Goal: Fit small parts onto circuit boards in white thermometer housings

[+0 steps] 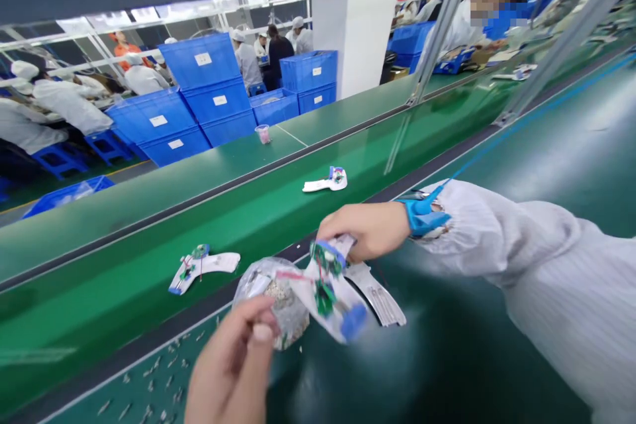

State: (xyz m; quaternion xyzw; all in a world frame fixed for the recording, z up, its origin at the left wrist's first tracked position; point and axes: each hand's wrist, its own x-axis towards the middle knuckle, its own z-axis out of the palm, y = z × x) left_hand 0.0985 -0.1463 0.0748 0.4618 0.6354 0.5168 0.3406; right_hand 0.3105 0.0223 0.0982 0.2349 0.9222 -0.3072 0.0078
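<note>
My right hand, with a blue wrist strap and a white sleeve, is closed on a white plastic part carrying green circuit boards and red wires. My left hand is at the bottom, fingers pinched near a clear plastic bag of small screws; what it pinches is not clear. A stack of flat white metal-striped pieces lies under the held part on the dark green mat.
Two similar white assemblies lie on the green conveyor belt. Loose screws are scattered at the lower left. A small cup stands on the far ledge. Blue crates and people in white coats are behind.
</note>
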